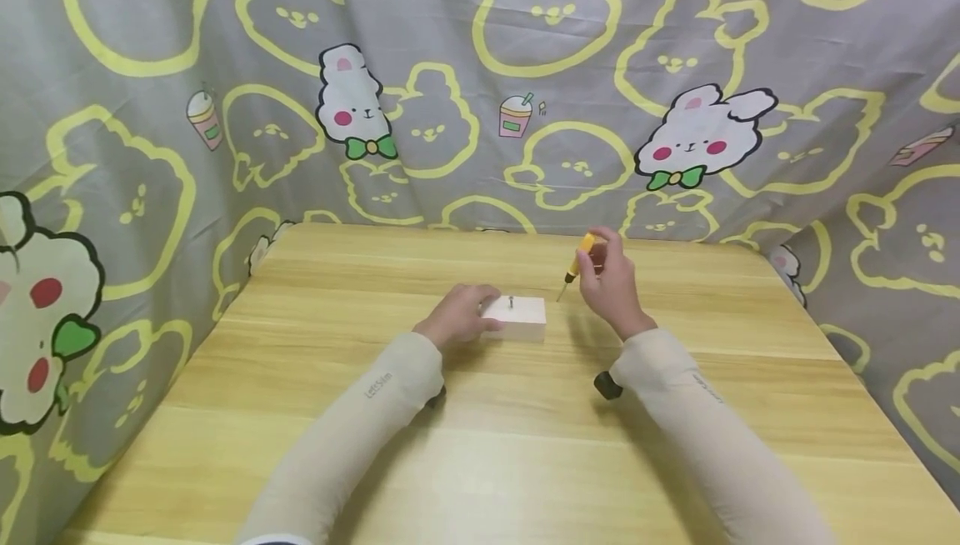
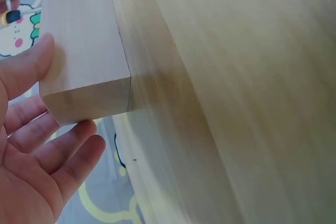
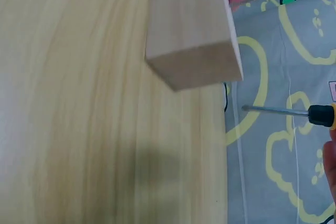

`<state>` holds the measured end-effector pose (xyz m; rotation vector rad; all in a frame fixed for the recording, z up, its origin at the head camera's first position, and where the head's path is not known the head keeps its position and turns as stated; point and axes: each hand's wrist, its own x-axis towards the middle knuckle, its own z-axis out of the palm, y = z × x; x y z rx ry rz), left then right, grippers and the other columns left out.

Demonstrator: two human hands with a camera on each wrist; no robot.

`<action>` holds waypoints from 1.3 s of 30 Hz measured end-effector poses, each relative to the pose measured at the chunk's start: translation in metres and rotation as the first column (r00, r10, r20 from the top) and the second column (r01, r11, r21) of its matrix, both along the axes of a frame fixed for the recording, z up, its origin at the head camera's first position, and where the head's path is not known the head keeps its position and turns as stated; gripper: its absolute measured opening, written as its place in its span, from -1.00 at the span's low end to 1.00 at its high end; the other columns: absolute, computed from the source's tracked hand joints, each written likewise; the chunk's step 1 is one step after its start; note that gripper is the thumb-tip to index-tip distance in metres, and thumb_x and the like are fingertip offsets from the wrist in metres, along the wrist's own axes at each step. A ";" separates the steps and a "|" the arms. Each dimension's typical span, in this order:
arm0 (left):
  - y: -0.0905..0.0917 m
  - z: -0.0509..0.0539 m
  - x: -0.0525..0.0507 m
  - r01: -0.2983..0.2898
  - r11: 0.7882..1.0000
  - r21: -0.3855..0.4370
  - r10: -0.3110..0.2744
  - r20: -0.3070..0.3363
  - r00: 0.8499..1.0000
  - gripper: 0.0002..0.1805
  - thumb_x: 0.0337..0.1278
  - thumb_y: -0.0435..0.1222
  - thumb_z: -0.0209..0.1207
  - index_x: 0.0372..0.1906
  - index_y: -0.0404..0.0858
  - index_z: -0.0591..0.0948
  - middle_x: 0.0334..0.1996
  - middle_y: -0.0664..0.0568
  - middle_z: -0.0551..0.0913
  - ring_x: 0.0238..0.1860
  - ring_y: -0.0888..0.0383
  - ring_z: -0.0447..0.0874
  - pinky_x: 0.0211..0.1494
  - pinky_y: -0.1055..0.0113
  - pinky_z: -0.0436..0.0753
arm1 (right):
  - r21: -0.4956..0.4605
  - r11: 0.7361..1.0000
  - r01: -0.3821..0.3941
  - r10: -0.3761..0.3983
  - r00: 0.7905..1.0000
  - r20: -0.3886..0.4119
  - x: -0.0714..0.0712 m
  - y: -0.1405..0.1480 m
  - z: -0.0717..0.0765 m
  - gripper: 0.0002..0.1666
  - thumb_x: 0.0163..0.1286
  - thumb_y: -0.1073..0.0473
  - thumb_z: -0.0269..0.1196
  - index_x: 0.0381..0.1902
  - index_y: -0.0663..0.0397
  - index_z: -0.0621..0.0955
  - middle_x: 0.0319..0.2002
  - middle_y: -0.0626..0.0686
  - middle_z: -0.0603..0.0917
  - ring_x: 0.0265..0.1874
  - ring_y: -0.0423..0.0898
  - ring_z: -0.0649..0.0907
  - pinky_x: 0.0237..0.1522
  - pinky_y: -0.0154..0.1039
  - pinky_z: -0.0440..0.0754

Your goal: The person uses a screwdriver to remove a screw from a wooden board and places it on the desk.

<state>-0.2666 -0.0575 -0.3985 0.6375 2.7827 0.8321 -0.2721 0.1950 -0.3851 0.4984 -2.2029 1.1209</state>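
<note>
A pale wooden block lies on the table with a small screw standing upright in its top. My left hand grips the block's left end, thumb on the near side; the left wrist view shows that thumb pressed to the wood and fingers at its far side. To the right of the block, my right hand holds a screwdriver by its yellow handle. Its thin metal shaft slants downward, the tip just right of the block and apart from it.
The wood-grain table spreads around both hands. A grey curtain with yellow outlines and white cartoon rabbits hangs behind the table and along its sides. Dark wrist cameras sit beneath the beige sleeves.
</note>
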 end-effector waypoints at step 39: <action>0.001 -0.002 -0.006 0.009 1.000 0.001 -0.009 0.035 0.999 -0.36 0.07 -0.13 0.38 0.26 -0.23 0.47 0.17 -0.07 0.56 0.17 0.00 0.50 0.26 0.13 0.47 | 0.054 0.977 -0.204 0.211 0.965 -0.154 -0.006 -0.066 0.017 -0.44 0.28 0.37 0.31 0.16 0.20 0.31 -0.37 0.22 0.63 -0.46 0.05 0.68 -0.38 -0.12 0.71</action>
